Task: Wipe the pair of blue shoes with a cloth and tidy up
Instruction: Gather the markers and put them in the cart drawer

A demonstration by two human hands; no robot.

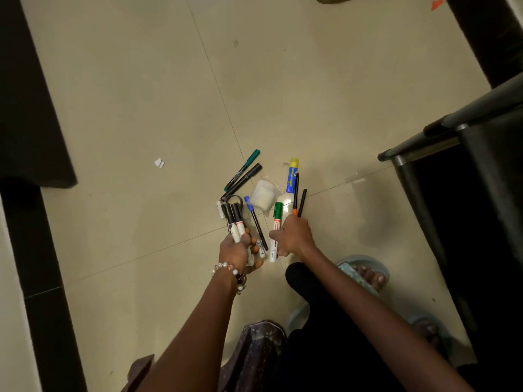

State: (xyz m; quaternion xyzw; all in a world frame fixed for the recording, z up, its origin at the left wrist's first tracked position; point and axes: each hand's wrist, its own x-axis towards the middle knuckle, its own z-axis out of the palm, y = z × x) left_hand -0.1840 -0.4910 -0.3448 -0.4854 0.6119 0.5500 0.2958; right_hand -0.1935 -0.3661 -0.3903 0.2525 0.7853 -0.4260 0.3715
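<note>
head view looks straight down at a pale tiled floor (pixel 141 80), with a dark strip (pixel 25 108) along the left edge and a small white paper scrap (pixel 159 163) lying apart from everything else. the left hand (pixel 236 251), a beaded bracelet (pixel 229 274) on its wrist, reaches down from a straight forearm; its fingers are curled round a bundle of black-capped white markers (pixel 236 222), which stick up out of the fist, and more white barrels show under the fingertips. beyond that hand two slim pens lie side by side on the floor, one green-capped (pixel 242 169), one black (pixel 245 178). just right of the left hand a thin pen with a blue cap (pixel 256 219) lies between the two hands, and a small clear bag of white stuff (pixel 263 195) sits beyond it. the right hand (pixel 291 236) comes in from a bent arm, knuckles up, fingers closed round a green-capped white marker (pixel 276 224); an orange-tipped pen (pixel 295 198) and a black pen (pixel 302 202) rise from the far side of the fist, though whether the fingers grip them cannot be told. a blue tube with a yellow cap (pixel 292 176) lies just beyond. at the right stand a foot in a light blue slipper (pixel 365 271) and dark furniture (pixel 467 154). the blue shoes and the cloth are nowhere in view.
</note>
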